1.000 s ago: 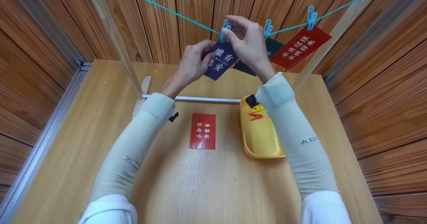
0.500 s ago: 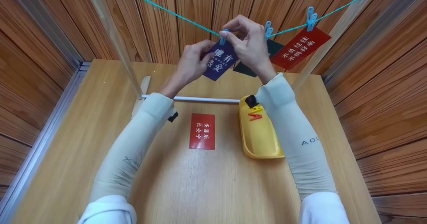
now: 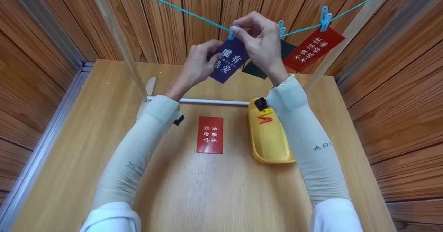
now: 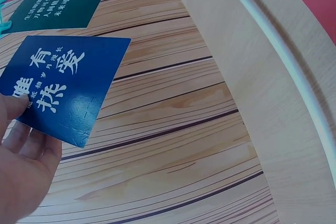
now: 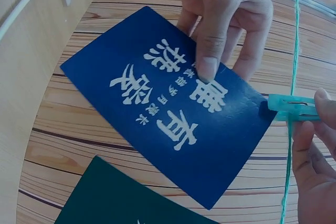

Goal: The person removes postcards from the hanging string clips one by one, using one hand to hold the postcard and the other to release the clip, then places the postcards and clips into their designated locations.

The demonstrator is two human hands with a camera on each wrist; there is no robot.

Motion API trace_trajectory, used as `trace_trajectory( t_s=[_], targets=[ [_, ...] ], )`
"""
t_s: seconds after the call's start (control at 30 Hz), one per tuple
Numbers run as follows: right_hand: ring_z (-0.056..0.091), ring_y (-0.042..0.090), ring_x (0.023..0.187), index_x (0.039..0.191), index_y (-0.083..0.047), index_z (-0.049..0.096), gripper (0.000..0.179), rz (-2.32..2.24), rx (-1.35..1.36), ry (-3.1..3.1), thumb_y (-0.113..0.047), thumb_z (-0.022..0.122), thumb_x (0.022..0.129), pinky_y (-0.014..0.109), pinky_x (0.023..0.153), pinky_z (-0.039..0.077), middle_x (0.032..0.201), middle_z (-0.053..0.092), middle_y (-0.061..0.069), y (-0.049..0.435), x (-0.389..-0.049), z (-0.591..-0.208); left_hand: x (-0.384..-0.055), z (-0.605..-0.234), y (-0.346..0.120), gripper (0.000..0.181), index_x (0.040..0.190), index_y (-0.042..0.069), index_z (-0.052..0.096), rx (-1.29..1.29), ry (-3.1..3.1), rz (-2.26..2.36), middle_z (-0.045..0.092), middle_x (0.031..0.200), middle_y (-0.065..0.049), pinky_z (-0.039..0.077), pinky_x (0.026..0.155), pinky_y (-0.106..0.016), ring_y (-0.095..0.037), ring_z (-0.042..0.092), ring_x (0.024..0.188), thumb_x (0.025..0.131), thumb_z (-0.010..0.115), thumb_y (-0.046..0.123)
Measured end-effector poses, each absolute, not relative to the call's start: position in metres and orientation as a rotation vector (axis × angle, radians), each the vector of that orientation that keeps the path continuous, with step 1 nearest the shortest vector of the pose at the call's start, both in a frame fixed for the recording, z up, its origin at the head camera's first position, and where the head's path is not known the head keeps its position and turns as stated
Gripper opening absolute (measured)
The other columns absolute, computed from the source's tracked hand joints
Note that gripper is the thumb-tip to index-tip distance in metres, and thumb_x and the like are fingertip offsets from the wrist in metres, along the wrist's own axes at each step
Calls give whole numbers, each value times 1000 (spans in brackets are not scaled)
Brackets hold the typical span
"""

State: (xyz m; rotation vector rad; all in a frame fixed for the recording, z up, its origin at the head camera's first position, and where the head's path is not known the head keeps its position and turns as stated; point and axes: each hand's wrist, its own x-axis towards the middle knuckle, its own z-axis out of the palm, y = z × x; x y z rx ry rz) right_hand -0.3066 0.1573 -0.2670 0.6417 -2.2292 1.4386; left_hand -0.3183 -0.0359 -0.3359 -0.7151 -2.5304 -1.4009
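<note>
A dark blue card (image 3: 228, 61) with white characters hangs at the teal string (image 3: 180, 9). My left hand (image 3: 202, 61) pinches its left edge between thumb and fingers, as the left wrist view also shows. At the card's upper corner sits a light blue clothespin (image 5: 294, 107), and my right hand (image 3: 261, 42) pinches its handle end between thumb and fingers. In the right wrist view the clothespin's tip is on the card's corner and the string runs across the clothespin. Behind my right hand hangs a dark green card (image 3: 254, 69), partly hidden.
A red card (image 3: 313, 50) hangs at the right from another blue clothespin (image 3: 324, 19). On the table lie a second red card (image 3: 210, 135) and a yellow tray (image 3: 254, 145) with a red clothespin (image 3: 265, 120) and a yellow one. Wooden posts (image 3: 119, 45) hold the string.
My right fingers have closed in on the clothespin's handles, which stood visible beside the thumb a second ago. The left hand keeps its pinch on the blue card, nearly unmoved.
</note>
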Motion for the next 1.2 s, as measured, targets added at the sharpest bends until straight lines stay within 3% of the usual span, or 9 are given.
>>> trace_trajectory(
  t_s=[0.2, 0.63, 0.93, 1.2],
  targets=[
    [69, 14, 86, 112, -5, 76, 18, 1464, 668, -2129, -19, 72, 100, 25, 86, 56, 102, 76, -2, 158, -304, -265, -316, -336, -33, 28, 134, 12, 67, -722, -2544, -1416, 76, 124, -10, 62, 98, -33, -21, 75, 111, 109, 55, 16],
    [66, 9, 89, 111, -7, 77, 18, 1388, 632, -2101, -21, 72, 100, 25, 93, 52, 100, 76, -6, 160, -300, -258, -314, -335, -35, 29, 136, 14, 66, -684, -2561, -1434, 76, 129, -8, 61, 101, -31, -19, 75, 115, 109, 55, 17],
    [67, 7, 96, 112, -6, 77, 19, 1349, 653, -2059, -20, 73, 100, 27, 97, 50, 106, 78, 0, 170, -295, -258, -315, -338, -36, 26, 130, 6, 69, -666, -2529, -1461, 78, 116, -13, 64, 91, -36, -21, 76, 101, 107, 57, 9],
    [69, 10, 101, 117, -6, 76, 25, 1317, 695, -2082, -25, 73, 100, 28, 101, 53, 112, 77, 7, 173, -287, -258, -310, -345, -42, 27, 132, 9, 69, -656, -2539, -1479, 78, 118, -11, 64, 92, -35, -20, 76, 103, 108, 57, 12]
  ],
)
